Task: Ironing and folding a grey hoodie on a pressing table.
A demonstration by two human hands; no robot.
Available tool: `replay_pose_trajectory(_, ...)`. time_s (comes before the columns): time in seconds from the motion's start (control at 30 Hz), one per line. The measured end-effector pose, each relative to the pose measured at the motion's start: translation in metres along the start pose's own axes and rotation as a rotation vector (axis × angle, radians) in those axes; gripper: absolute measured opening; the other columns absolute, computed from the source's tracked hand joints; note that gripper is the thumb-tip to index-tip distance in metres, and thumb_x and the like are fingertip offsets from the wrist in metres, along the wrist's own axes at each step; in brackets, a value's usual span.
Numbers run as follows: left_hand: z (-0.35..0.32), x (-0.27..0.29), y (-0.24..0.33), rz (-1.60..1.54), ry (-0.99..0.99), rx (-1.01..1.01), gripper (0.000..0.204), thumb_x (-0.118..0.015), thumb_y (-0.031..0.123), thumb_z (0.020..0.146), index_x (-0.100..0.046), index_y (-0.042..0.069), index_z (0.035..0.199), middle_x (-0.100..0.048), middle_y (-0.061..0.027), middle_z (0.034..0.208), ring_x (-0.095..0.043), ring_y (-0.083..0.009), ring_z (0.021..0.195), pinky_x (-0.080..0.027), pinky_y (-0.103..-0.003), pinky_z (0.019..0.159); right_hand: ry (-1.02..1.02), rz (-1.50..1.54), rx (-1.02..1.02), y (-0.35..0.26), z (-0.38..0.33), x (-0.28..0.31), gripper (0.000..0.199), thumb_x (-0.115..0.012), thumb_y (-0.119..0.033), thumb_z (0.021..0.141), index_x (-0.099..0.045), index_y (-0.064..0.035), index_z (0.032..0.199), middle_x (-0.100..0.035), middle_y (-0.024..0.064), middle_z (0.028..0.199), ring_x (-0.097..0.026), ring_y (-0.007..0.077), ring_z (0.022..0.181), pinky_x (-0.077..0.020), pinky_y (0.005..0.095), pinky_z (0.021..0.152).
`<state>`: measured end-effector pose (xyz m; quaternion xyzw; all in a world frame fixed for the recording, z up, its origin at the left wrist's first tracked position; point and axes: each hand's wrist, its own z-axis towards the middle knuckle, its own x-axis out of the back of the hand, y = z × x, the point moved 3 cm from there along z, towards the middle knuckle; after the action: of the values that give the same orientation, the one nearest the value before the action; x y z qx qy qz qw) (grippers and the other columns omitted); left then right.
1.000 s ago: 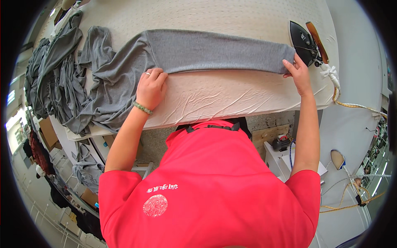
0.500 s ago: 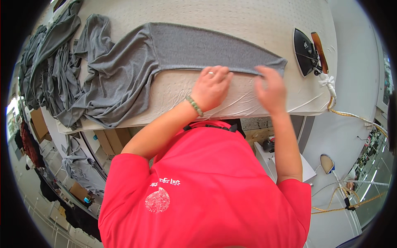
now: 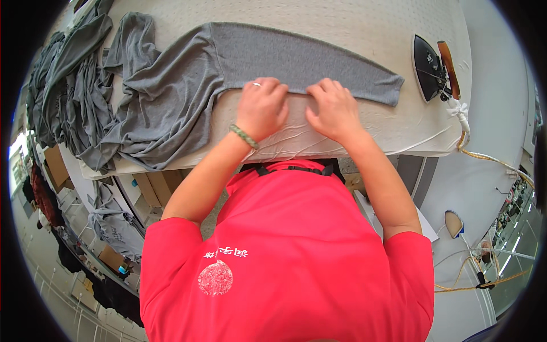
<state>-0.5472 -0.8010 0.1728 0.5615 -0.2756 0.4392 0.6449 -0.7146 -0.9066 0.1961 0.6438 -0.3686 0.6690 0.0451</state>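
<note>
A grey knit garment (image 3: pixel 171 85) lies on the pale padded table, its sleeve (image 3: pixel 296 60) stretched flat to the right and its body in loose folds on the left. My left hand (image 3: pixel 262 108), with a ring and a green braided bracelet at the wrist, has curled fingers on the sleeve's near edge, close to the armhole seam. A short way to the right, my right hand (image 3: pixel 333 111) bends its fingers over that same edge, thumb pointing inward. The fingertips of both hands are partly hidden.
An iron (image 3: pixel 430 69) with a wooden handle rests at the table's right end, its hose (image 3: pixel 484 155) running off rightward. More grey garments (image 3: pixel 68 97) are heaped at the left end. Below the table are a cardboard box (image 3: pixel 156 187) and hanging clothes (image 3: pixel 114 225).
My right hand has come left and nearer, from the cuff to mid-sleeve. My left hand has shifted left along the edge. The garment and iron appear slightly farther right and higher in view.
</note>
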Motion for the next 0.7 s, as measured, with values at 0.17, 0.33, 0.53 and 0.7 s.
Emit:
replay_pose_trajectory(0.17, -0.015, 0.042, -0.041, 0.096, 0.011, 0.048, 0.024, -0.074, 0.014, 0.083, -0.072, 0.01, 0.106, -0.067, -0.0084, 0.108, -0.064, -0.0305, 0.103, -0.048, -0.043, 0.091, -0.031, 0.049, 0.105, -0.056, 0.041, -0.03, 0.037, -0.076, -0.022, 0.079, -0.069, -0.0128, 0.114, -0.063, 0.0086, 0.11, -0.062, 0.0306, 0.105, -0.0526, 0.0465, 0.085)
replay_pose_trajectory(0.33, -0.028, 0.049, -0.047, 0.148, 0.013, 0.015, 0.024, -0.074, 0.013, 0.083, -0.072, 0.009, 0.107, -0.068, -0.0082, 0.107, -0.065, -0.031, 0.102, -0.048, -0.043, 0.091, 0.013, 0.023, 0.108, -0.047, 0.039, -0.038, 0.03, -0.076, -0.023, 0.08, -0.07, -0.0128, 0.108, -0.063, 0.0086, 0.105, -0.063, 0.0307, 0.102, -0.0527, 0.0469, 0.083)
replay_pose_trajectory(0.53, -0.017, 0.03, -0.027, 0.125, 0.081, 0.02, 0.023, -0.074, 0.014, 0.084, -0.071, 0.008, 0.106, -0.067, -0.008, 0.106, -0.065, -0.0292, 0.102, -0.048, -0.044, 0.091, 0.175, -0.15, -0.208, 0.092, -0.055, 0.034, 0.023, -0.077, -0.03, 0.087, -0.073, -0.0111, 0.099, -0.065, 0.0094, 0.094, -0.066, 0.0329, 0.093, -0.0536, 0.0461, 0.079)
replay_pose_trajectory(0.7, 0.01, -0.007, 0.014, -0.005, 0.062, -0.024, 0.019, -0.074, 0.015, 0.085, -0.07, 0.008, 0.102, -0.067, -0.0079, 0.104, -0.065, -0.0286, 0.1, -0.048, -0.044, 0.09, 0.214, -0.044, -0.55, 0.171, -0.104, 0.066, 0.024, -0.078, -0.028, 0.093, -0.074, -0.0065, 0.104, -0.071, 0.0077, 0.091, -0.069, 0.025, 0.086, -0.0558, 0.0407, 0.076)
